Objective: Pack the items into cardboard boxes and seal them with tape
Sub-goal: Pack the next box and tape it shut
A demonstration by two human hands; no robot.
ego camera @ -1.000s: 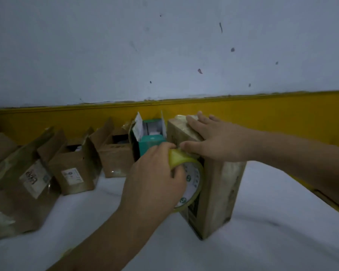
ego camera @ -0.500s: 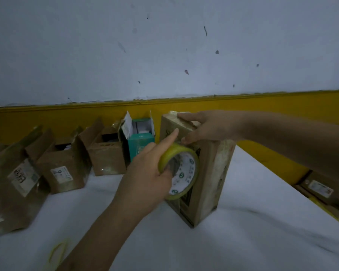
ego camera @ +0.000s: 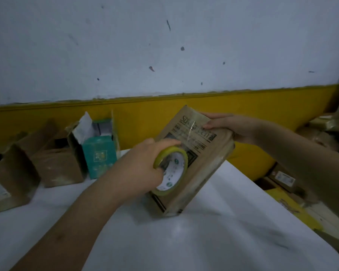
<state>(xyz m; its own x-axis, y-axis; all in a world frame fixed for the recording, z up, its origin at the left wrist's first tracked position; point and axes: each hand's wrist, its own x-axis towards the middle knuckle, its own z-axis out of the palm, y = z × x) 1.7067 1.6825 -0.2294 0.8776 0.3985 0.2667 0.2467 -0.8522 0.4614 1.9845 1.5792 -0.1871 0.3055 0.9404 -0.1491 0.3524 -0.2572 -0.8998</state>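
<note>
- The cardboard box (ego camera: 204, 169) is stood tilted on the white table (ego camera: 184, 247), with its top leaned toward one o'clock and only its lower end touching the surface.
- Its upper end is gripped by the right hand (ego camera: 237, 128), the thumb laid on the printed face.
- The tape roll (ego camera: 176, 173) is clasped by the left hand (ego camera: 143, 169) and held against that face.
- At nine o'clock from the box, a teal carton (ego camera: 99, 155) is seen among open cartons (ego camera: 55, 165).

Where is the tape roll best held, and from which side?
Fingers through the core of the tape roll, thumb on its rim, from the left: the tilted cardboard box blocks its right side. The left hand holds it so.
</note>
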